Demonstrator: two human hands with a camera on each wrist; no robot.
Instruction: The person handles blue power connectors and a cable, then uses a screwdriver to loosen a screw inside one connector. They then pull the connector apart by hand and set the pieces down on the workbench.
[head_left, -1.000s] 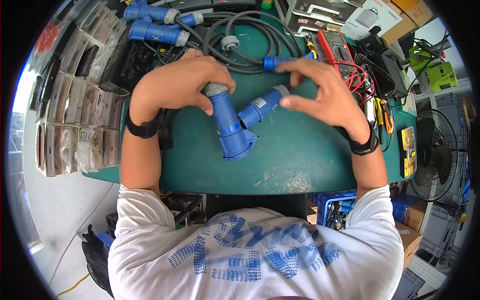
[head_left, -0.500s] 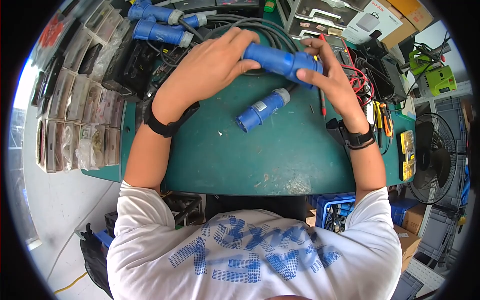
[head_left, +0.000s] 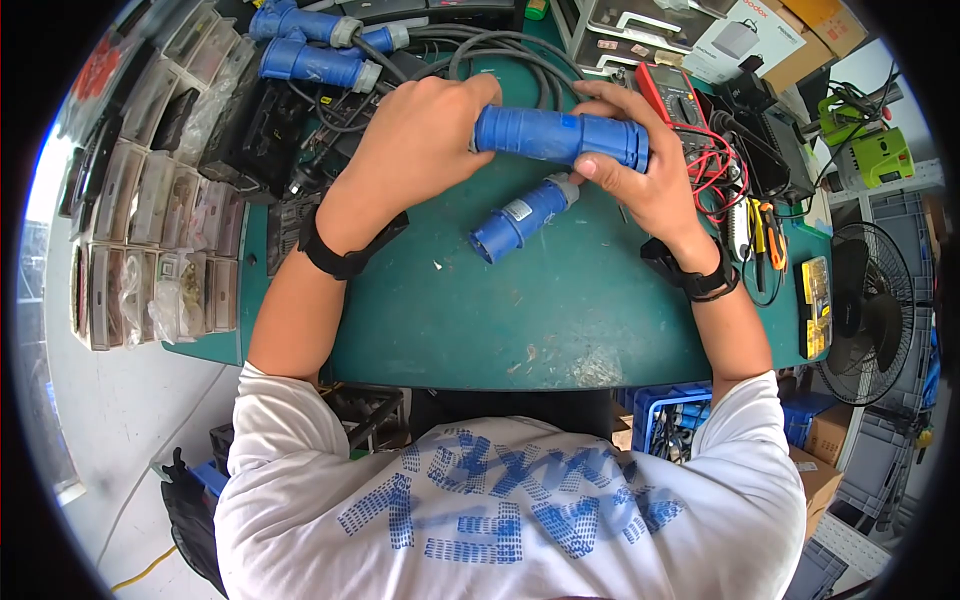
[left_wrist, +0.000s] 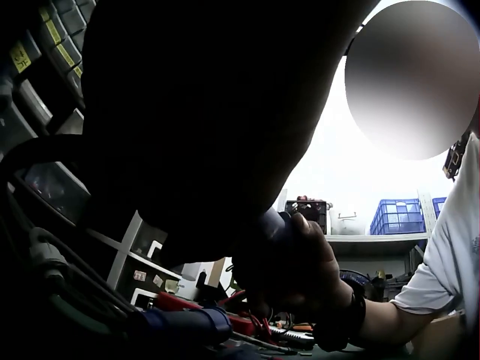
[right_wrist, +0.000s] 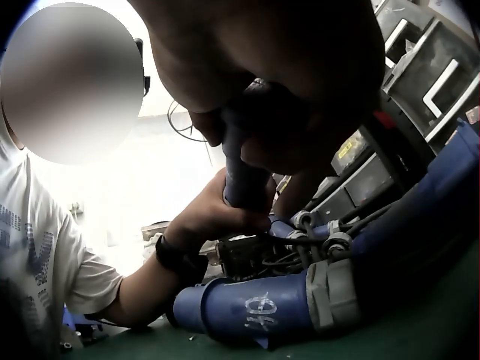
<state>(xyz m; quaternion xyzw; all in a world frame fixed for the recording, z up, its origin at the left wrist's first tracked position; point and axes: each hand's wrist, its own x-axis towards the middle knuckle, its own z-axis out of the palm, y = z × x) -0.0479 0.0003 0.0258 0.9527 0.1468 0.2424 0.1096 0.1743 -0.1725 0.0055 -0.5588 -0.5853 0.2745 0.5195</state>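
Observation:
Level over the green table [head_left: 450, 320], a blue industrial cable connector [head_left: 560, 137] spans both hands. My left hand [head_left: 425, 125] grips its left end, fingers wrapped over the top. At the right end, my right hand [head_left: 640, 150] holds it between thumb and fingers; the right wrist view also shows this connector [right_wrist: 244, 176] between the hands. Below it on the table lies a blue plug [head_left: 520, 222] with a grey collar and a white label, tilted up to the right. In the left wrist view my left hand is a dark silhouette.
Coiled black cable [head_left: 500, 45] lies at the back. More blue connectors [head_left: 315, 63] sit at the back left beside drawer units [head_left: 150, 200]. On the right are a red multimeter [head_left: 672, 95] with red leads, an orange-handled tool [head_left: 774, 235] and a yellow case [head_left: 817, 305].
The connector was upright-slanted in my left hand beside the plug; it has risen and swung level to the right. My right hand, loose before, has taken its far end.

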